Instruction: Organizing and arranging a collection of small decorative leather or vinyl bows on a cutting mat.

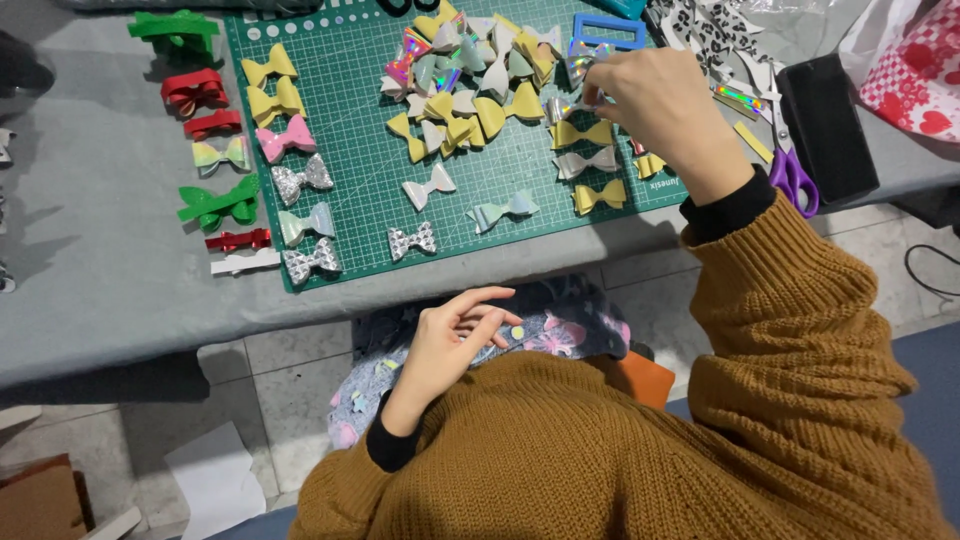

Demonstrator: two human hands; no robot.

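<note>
Nearest: mustard-brown knitted sweater sleeves (800, 380) with black cuffs. Left hand (452, 335) rests palm-up in the lap on a grey patterned cloth with pastel shapes (560, 325), fingers loosely curled and half open, holding nothing. Beyond that, edge of the grey table (100, 290). On it a green gridded cutting mat (345, 110) with rows of finished faux-leather bows: silver glitter, pale blue, pink, yellow at the mat's left side; white, silver and yellow ones nearer the front edge. Left of the mat, off it, red and green bows (210, 205) in a column. Right hand (665, 100) is over the mat's far right part, fingertips pinched together on a small shiny holographic silver bow piece (578, 100), just above the yellow bow (583, 133). Farther: heap of loose yellow, white and holographic bow pieces (470, 70), blue rectangular plastic frame (608, 31). Right of the hand, purple-handled scissors (792, 172) beside a black box (825, 125).
</note>
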